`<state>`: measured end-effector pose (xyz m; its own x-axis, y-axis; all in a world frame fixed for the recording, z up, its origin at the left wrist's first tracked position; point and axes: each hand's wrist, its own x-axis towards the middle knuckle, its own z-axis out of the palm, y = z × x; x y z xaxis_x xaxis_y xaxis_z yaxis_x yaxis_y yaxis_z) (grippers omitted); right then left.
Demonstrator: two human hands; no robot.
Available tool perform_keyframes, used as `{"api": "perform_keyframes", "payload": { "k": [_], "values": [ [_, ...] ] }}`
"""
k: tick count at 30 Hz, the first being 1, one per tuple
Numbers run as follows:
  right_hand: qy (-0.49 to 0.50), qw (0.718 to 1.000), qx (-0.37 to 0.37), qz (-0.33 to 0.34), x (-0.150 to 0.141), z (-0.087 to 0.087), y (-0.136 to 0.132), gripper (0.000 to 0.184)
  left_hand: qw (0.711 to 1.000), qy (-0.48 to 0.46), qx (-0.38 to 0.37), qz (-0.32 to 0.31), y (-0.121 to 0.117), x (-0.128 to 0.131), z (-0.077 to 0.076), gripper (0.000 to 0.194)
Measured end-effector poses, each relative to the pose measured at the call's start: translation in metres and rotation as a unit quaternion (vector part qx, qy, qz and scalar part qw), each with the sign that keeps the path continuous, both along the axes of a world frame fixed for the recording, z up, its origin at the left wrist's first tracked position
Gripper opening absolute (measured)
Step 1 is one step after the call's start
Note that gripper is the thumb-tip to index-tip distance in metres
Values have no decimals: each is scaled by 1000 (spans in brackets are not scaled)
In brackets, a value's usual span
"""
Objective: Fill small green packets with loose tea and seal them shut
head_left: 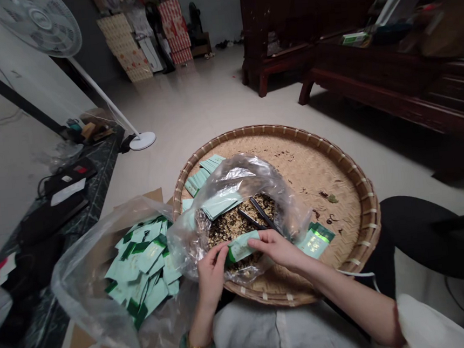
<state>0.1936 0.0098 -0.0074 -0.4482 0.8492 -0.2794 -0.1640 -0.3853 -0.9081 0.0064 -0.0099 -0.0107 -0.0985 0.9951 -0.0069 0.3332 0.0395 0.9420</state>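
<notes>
Both my hands hold one small pale-green packet (241,245) over a clear plastic bag (234,195) of dried loose tea (230,225). My left hand (211,273) pinches the packet's left end and my right hand (277,246) grips its right end, fingers closed. The bag lies in a round woven bamboo tray (336,159). Two dark chopsticks or tongs (258,215) rest in the tea. More packets lie in the tray: a stack (205,173) at the back left, one (316,238) by my right wrist.
A clear bag in a cardboard box (142,263) at the left holds several green packets. A standing fan (40,23) is at the far left, dark wooden furniture (368,64) at the right, a black stool (432,232) beside the tray, and devices and cables (62,183) on the floor.
</notes>
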Motion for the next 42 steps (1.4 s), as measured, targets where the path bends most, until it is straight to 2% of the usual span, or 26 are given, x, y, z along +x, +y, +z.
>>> {"api": "perform_keyframes", "payload": {
  "k": [3, 5, 6, 8, 10, 12, 15, 18, 20, 22, 23, 24, 26, 28, 32, 36, 38, 40, 42],
  "values": [
    [7, 1000, 22, -10, 2, -3, -1, 50, 1000, 17, 8, 0, 0, 0, -5, 32],
    [12, 999, 30, -3, 3, -5, -1, 51, 995, 72, 72, 13, -1, 1, -6, 34],
    [10, 999, 34, -2, 4, -6, -1, 52, 985, 120, 126, 18, -2, 2, -5, 36],
    [-1, 999, 43, -2, 4, -8, 0, 52, 942, 239, 235, 2, -4, 4, -3, 50],
    [-15, 999, 51, 3, 2, -9, -1, 52, 901, 333, 270, -69, -7, 7, 0, 60],
    [-32, 997, 64, 11, 0, -8, -3, 51, 882, 370, 267, -120, -9, 9, 1, 58],
    [-66, 994, 89, 22, -2, -1, -7, 47, 892, 345, 256, -141, -8, 9, -1, 51],
    [-77, 991, 106, 7, 0, 8, -9, 45, 917, 296, 237, -125, -5, 7, -3, 46],
    [-51, 993, 92, -60, 3, 12, -6, 46, 932, 266, 222, -102, -3, 4, -3, 40],
    [-16, 989, 52, -138, 6, 12, -2, 46, 948, 240, 195, -75, -1, 1, -1, 32],
    [-5, 987, 29, -157, 6, 11, 0, 46, 955, 229, 178, -63, -1, -1, 0, 29],
    [-1, 988, 7, -154, 5, 9, 2, 46, 960, 222, 163, -54, 0, -2, 1, 27],
    [-7, 994, -22, -103, 0, 4, 3, 45, 963, 217, 149, -51, 1, -3, 1, 27],
    [-17, 998, -17, -60, -7, 0, 2, 42, 958, 230, 159, -65, 1, -3, 0, 29],
    [-80, 990, 86, -84, -15, -1, -3, 30, 939, 266, 197, -92, 0, 1, -2, 38],
    [-156, 961, 204, -105, -12, 0, -6, 20, 926, 292, 218, -96, 0, 1, -7, 44],
    [-207, 924, 299, -118, -8, 3, -8, 17, 922, 299, 226, -93, 0, 1, -9, 43],
    [-254, 870, 404, -122, -4, 7, -9, 18, 920, 303, 231, -86, -1, 1, -10, 41],
    [-294, 829, 465, -102, -1, 12, -10, 20, 919, 308, 233, -79, -1, 3, -10, 40]
  ]
}}
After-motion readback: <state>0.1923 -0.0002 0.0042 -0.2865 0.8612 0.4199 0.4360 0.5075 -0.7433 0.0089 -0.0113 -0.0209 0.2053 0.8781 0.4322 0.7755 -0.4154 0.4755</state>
